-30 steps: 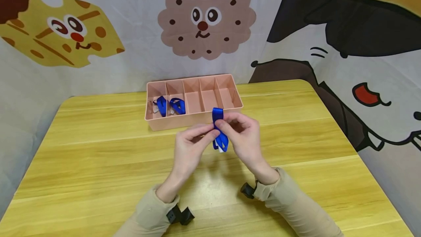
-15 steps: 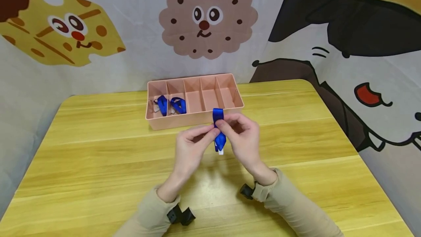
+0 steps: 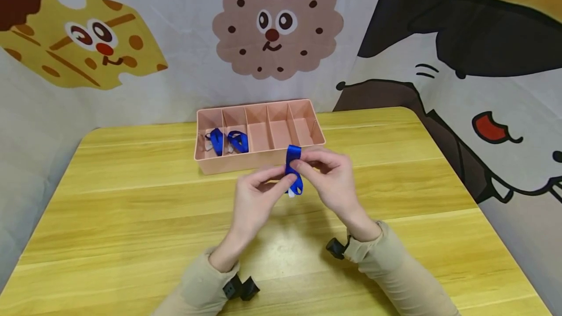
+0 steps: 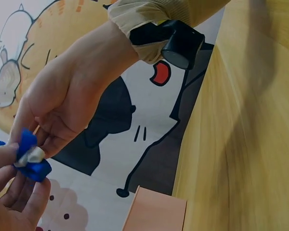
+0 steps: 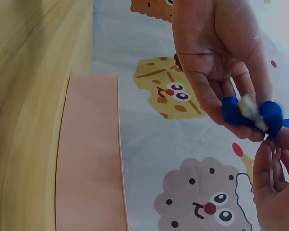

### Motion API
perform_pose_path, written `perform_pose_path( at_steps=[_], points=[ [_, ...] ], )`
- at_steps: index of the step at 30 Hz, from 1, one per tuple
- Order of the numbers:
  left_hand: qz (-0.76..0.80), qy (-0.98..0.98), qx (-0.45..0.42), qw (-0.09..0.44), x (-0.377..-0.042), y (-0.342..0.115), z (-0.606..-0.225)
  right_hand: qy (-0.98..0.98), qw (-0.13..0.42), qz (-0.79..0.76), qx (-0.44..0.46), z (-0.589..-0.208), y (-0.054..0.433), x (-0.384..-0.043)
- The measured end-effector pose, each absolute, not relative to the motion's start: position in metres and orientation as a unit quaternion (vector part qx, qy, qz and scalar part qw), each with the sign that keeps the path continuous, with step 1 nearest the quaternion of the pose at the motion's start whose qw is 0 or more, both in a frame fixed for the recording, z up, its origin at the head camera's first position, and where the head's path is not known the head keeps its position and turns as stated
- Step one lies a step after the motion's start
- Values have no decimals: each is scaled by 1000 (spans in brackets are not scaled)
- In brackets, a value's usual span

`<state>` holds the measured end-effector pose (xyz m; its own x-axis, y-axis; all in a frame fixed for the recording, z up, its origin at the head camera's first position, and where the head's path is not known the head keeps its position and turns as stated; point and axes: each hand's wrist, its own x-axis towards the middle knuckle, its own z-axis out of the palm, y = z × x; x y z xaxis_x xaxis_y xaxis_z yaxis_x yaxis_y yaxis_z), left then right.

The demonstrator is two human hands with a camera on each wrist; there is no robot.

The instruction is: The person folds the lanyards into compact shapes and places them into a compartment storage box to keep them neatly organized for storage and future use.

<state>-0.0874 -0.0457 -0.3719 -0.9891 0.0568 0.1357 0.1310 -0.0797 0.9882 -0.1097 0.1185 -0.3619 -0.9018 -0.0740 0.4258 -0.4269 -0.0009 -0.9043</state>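
Observation:
A folded blue satin lanyard (image 3: pixel 292 155) hangs between both hands above the table, one loop standing up and smaller loops below. Its small whitish end piece (image 4: pixel 34 155) shows among the blue folds in the left wrist view. My left hand (image 3: pixel 254 198) pinches the lanyard from the left between thumb and fingers. From the right, my right hand (image 3: pixel 331 182) pinches it a little higher, the thumb lying across the ribbon. In the right wrist view the lanyard (image 5: pixel 273 115) sits between the fingertips of both hands; the fingers hide part of it.
Behind the hands, a pink divided box (image 3: pixel 232 164) stands at the table's back edge. Its two left compartments each hold a coiled blue lanyard (image 3: pixel 216 141) with a whitish piece. The wooden table (image 3: pixel 131 228) meets a printed cloth backdrop (image 3: pixel 175 38).
My right hand has shifted slightly right, while the left has stayed nearly still. The lanyard's lower loops and whitish piece now hang shorter and higher, and its upper loop tilts a little right.

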Motion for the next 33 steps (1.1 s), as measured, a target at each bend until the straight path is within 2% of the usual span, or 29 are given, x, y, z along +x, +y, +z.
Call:
perform_pose_path(
  at_steps=[5,14,20,25,33],
  points=[
    [-721,-688,-72,40,-87,-45,-374,-691,128,694,155,-362,117,-109],
    [-715,-693,-85,17,-87,-49,-373,-709,45,688,148,-358,127,-112],
    [-722,-689,-63,-3,-89,-48,-375,-719,70,675,153,-355,127,-112],
    [-724,-687,-62,13,-88,-47,-376,-718,93,677,133,-358,123,-112],
    [-727,-684,-52,33,-88,-48,-375,-724,76,675,119,-359,121,-110]
  ],
)
